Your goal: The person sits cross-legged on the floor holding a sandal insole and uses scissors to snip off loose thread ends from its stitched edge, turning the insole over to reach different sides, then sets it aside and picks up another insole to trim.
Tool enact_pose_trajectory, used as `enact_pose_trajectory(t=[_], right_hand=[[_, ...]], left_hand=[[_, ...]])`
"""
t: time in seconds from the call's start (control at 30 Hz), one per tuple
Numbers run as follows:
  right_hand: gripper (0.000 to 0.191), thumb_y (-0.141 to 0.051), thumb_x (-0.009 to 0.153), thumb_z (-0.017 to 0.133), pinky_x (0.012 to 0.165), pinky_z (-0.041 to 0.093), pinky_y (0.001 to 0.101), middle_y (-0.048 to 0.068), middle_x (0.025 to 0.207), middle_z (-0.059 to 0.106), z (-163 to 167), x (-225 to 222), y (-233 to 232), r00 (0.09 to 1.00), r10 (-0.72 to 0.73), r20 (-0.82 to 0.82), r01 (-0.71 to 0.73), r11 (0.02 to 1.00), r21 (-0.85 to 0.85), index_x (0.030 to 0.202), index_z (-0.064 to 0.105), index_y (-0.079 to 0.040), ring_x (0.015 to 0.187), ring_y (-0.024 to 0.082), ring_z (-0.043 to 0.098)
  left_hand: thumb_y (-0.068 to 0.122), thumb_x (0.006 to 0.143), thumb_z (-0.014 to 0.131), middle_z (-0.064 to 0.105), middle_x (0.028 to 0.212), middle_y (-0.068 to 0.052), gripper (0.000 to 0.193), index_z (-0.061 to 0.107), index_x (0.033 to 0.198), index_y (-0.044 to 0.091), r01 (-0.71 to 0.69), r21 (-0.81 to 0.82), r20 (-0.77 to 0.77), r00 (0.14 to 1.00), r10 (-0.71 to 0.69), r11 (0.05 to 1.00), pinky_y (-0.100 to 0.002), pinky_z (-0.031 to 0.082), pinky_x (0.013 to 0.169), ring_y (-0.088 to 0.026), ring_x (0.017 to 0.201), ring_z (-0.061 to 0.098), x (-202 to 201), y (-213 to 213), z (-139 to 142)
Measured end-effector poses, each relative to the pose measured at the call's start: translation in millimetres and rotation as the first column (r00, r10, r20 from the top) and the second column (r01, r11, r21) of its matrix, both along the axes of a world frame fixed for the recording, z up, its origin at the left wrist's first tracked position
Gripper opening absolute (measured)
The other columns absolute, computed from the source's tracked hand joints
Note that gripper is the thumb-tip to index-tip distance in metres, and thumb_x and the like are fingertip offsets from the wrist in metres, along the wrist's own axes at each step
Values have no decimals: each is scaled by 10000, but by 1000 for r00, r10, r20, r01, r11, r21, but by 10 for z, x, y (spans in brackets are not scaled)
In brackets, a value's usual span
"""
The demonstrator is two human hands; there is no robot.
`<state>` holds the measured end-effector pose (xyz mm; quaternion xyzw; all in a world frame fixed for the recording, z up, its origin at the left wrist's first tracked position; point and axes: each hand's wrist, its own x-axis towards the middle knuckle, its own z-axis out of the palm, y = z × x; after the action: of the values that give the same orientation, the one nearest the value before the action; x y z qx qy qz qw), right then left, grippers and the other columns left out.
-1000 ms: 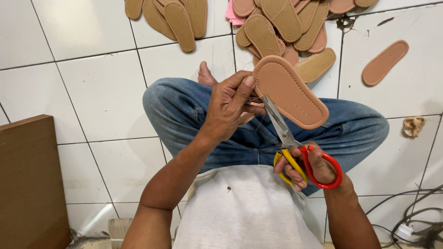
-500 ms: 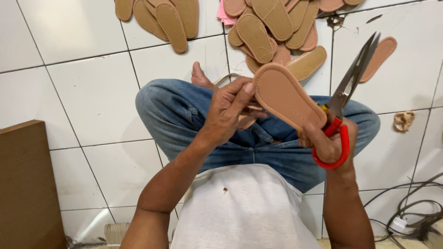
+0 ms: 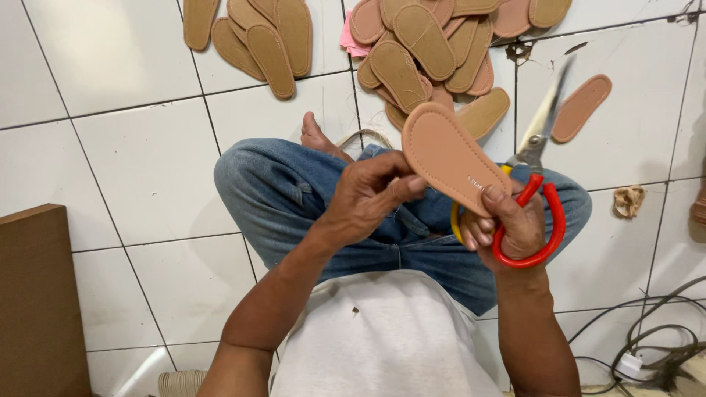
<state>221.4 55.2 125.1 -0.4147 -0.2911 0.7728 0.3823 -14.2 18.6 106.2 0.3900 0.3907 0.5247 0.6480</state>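
Observation:
I sit cross-legged in blue jeans on a white tiled floor. My left hand pinches the near edge of a tan shoe insole, holding it tilted above my lap. My right hand grips scissors with red and yellow handles, fingers through the loops. Its thumb also rests against the insole's lower end. The scissor blades point up and away to the right of the insole, blurred, apart from it.
Two heaps of tan and pinkish insoles lie on the tiles ahead. A single insole lies to the right. A brown board stands at the left. Cables run at lower right, beside a small scrap.
The scissors swung up from under the insole to its right side, blades now pointing away. The insole stayed in my left hand and tilted slightly.

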Motion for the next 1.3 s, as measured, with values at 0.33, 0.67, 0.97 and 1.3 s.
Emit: enact_pose_trajectory(t=[0.33,0.67,0.97,1.3], right_hand=[[361,-320,1094,537,405,446,251,20,646,549,-218,27,-172,953,115,-280,-190,948,-257,1087,595,36,460,93,498],[1043,-861,861,420,567,510,291,44,681,574,-48,545,-84,685,703,190,-718,696,15,1120,705,108,626,129,557],[923,-782,877,510,443,471,269,43,568,572,-348,546,-117,758,596,263,-618,786,-1,1007,733,104,473,128,549],[219,-156,927,721,539,541,252,68,727,698,-221,-18,-124,761,107,639,-330,913,241,1007,669,40,573,123,666]], left_hand=[[173,1010,667,484,1448,-81,194,694,1037,-17,48,289,-227,974,19,956,-354,455,1104,-242,1279,501,-143,121,353],[206,1030,685,462,1094,-22,217,699,989,-6,-199,-91,-103,977,189,976,-197,454,608,-47,698,521,-94,159,91],[188,1020,673,484,1024,-10,196,695,969,0,-200,-99,-135,973,186,975,-203,488,651,-47,731,554,-41,143,91],[233,1037,647,642,948,-5,183,670,1029,51,-225,-234,14,972,235,946,-166,399,521,-17,624,498,-56,52,-98]])
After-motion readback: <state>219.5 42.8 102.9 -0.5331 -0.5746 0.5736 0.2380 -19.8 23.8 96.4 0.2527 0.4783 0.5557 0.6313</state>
